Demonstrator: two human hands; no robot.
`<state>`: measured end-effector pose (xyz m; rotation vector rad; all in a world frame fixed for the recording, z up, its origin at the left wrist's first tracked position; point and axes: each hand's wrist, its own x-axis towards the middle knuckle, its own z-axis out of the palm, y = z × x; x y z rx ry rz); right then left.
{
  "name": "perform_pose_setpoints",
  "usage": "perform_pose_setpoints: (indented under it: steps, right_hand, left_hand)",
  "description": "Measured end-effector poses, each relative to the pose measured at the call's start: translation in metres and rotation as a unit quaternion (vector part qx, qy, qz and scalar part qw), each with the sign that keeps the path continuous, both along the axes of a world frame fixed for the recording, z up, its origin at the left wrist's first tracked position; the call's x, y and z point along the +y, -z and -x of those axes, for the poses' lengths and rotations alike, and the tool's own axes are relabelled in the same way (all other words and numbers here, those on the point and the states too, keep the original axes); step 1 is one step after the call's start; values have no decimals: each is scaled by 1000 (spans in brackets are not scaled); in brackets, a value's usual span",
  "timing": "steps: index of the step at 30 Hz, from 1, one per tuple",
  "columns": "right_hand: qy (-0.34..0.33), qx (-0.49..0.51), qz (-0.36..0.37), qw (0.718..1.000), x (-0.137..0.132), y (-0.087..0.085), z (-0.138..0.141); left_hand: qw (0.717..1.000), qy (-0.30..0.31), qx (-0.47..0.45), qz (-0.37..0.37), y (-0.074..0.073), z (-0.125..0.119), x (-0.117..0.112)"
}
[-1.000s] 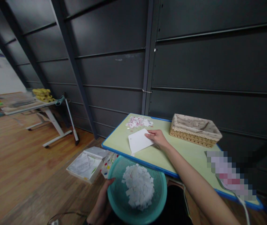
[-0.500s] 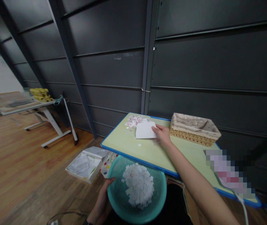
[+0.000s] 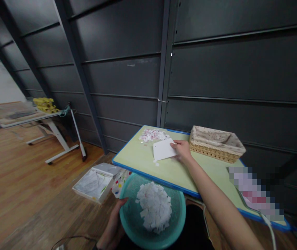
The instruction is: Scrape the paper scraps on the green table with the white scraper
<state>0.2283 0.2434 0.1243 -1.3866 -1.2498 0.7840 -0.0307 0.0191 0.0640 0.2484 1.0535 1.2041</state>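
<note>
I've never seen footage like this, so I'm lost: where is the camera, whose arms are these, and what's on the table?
No machine here: the camera sits on a person's head, looking down at their own bare hands. The right hand grips a white card on the green table, near a pile of paper scraps and a wicker basket. The left hand holds the rim of a teal basin below the table edge, holding white paper bits.

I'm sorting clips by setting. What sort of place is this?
Likely a workshop or craft room: dark metal wall panels, bare wooden floor, a work table, and a teal basin of paper scraps.
</note>
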Motion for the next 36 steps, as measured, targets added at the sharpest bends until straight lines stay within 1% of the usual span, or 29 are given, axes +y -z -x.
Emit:
perform_pose_setpoints:
  steps: [2,4,6,8,10,12,15,18,22,26,29,32,36]
  right_hand:
    - [14,18,-11,1000,1,-3,-6]
    - [28,12,-21,999,2,-6,-13]
    - [17,-12,-13,1000,3,-9,-20]
    - [-12,-32,3,999,2,-10,-23]
    - [-37,-43,11,998,0,-10,-22]
    - [-45,-44,3,998,-1,-9,-18]
    - [-33,-18,-18,999,-2,-9,-13]
    - [-26,22,-19,999,-3,-9,-9]
    - [-40,60,-13,997,-6,-9,-4]
    - [-54,55,-3,997,-8,-8,1]
    - [-52,76,9,996,-8,-11,-2]
    - [-46,77,23,996,-10,-19,-9]
    - [-96,38,53,993,-16,-25,-11]
  left_hand:
    - [1000,-3,12,-3,0,0,0]
    - [1000,-7,22,-3,2,0,1]
    - [1000,-3,15,-3,5,1,1]
    - [1000,2,2,-4,9,3,2]
    - [1000,4,0,-5,10,4,2]
    - [1000,0,9,-12,10,3,2]
    - [1000,-4,4,-20,5,1,2]
    - [1000,3,-24,-6,1,-1,1]
    - [999,5,-35,-10,2,0,1]
    - [1000,9,-27,-6,2,1,1]
    - [1000,4,-11,2,1,0,1]
    - [1000,2,-16,-5,-1,-1,2]
    - [1000,-4,-12,3,-1,-1,2]
